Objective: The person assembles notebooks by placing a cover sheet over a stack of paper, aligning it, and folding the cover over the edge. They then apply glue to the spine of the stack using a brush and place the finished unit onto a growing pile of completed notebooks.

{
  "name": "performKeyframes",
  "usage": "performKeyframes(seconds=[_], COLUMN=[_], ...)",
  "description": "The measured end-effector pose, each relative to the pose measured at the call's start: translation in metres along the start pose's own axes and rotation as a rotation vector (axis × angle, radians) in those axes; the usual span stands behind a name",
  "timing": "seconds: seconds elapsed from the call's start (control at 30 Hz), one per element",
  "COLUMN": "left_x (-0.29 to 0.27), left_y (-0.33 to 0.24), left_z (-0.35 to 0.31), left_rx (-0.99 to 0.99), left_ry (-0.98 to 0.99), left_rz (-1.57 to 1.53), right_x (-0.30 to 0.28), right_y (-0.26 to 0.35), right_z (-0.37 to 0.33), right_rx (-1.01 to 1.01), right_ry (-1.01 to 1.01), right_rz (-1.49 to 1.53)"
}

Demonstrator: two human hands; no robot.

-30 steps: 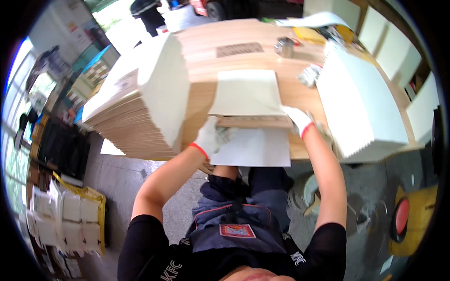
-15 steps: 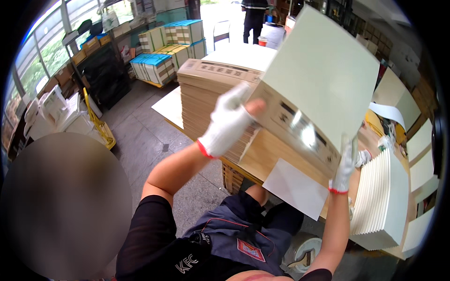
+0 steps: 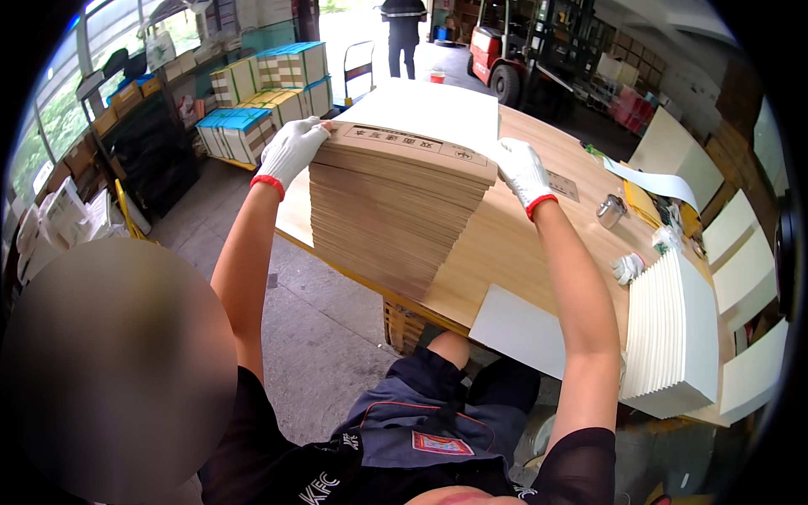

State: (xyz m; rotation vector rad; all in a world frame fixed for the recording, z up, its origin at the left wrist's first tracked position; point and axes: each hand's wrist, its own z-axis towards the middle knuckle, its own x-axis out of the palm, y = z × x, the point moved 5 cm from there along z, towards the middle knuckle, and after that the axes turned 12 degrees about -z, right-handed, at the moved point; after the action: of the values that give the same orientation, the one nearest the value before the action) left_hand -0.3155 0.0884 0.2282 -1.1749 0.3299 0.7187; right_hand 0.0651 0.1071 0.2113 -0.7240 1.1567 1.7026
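A tall stack of thin cover boards (image 3: 387,210) with brown edges stands at the table's near left. On top lies a white cover board (image 3: 429,105) with a brown printed band along its near side. My left hand (image 3: 292,151), in a white knitted glove with a red cuff, grips that board's near left corner, thumb on top. At the right edge, my right hand (image 3: 523,171), gloved alike, holds the board's side near the band; some of its fingertips are hidden. The board lies level on the stack.
On the wooden table (image 3: 471,252), a loose white sheet (image 3: 518,328) overhangs the near edge. A fanned stack of white boards (image 3: 673,337), a spare glove (image 3: 627,268) and a metal canister (image 3: 610,210) are at right. Beyond stand a person (image 3: 402,34) and a red forklift (image 3: 497,59).
The cover board, held up and tilted to the right of the stack before, now lies on top of it. Both hands have come left and away from me with it.
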Motion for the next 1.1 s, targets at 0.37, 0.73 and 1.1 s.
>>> performKeyframes(seconds=[0.37,0.73,1.1], left_x=[0.0,0.106,0.354], left_y=[0.006,-0.162,-0.364], left_z=[0.009,-0.15,-0.329], left_rx=[0.013,1.15,1.354], left_ry=[0.036,-0.071,0.764], left_rz=[-0.111,-0.425,-0.559], right_x=[-0.017,-0.033,-0.154], right_y=[0.014,-0.068,-0.189], right_z=[-0.014,-0.211,-0.41], right_rx=[-0.04,-0.061,0.45], right_ry=[-0.037,-0.045,-0.168], right_rz=[-0.046,0.052,-0.508])
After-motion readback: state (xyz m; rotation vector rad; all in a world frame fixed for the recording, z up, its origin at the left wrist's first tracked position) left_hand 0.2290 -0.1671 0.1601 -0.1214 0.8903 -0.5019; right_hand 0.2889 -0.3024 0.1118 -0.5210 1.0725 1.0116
